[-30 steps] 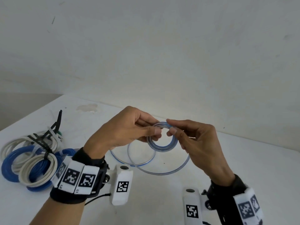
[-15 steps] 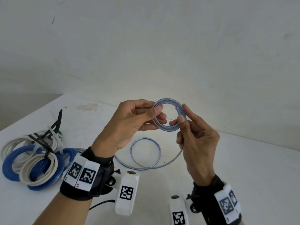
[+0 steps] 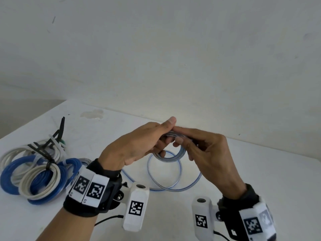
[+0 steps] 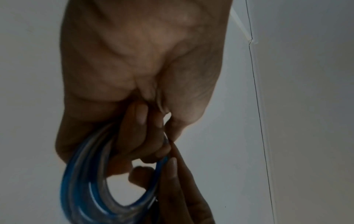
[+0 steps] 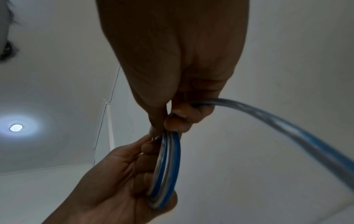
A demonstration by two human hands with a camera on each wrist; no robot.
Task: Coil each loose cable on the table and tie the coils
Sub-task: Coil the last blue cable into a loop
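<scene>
A thin clear cable with a blue stripe is partly wound into a small coil (image 3: pixel 171 156) held above the white table (image 3: pixel 260 180). My left hand (image 3: pixel 139 146) grips the coil (image 4: pixel 86 189) with its fingers curled through the ring and the thumb on top. My right hand (image 3: pixel 206 150) pinches the coil's (image 5: pixel 166 166) top edge against the left thumb, and the loose cable (image 5: pixel 287 125) runs out past its fingers. The rest of the cable lies in loose loops (image 3: pixel 173 181) on the table below the hands.
At the left of the table lies a heap of blue and white cable coils (image 3: pixel 36 173) bound with black ties (image 3: pixel 45 152). A bare wall stands behind the table's far edge. A ceiling light (image 5: pixel 16 127) shows in the right wrist view.
Both hands have come down from chest height and closed together over the coil. The coil has tipped from upright and face-on to nearly flat, and another turn of cable has been laid onto it.
</scene>
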